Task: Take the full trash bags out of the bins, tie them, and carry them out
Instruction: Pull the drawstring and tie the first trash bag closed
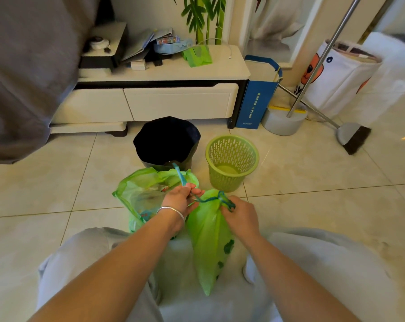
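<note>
Hands pull blue drawstring on green bag.

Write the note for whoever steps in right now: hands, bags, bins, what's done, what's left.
Left hand: fingers closed on the blue drawstring.
Right hand: gripping the gathered neck of the near green bag, pulling the same string.
Second green bag: on the floor by the left hand, mouth open, untied.
Green basket: empty, no liner. Black bin: lined with a black bag, contents not visible.
Done: both green bags are out of the bins.
Left: finish this knot, tie the open bag, check the black bin, carry everything out.
</note>
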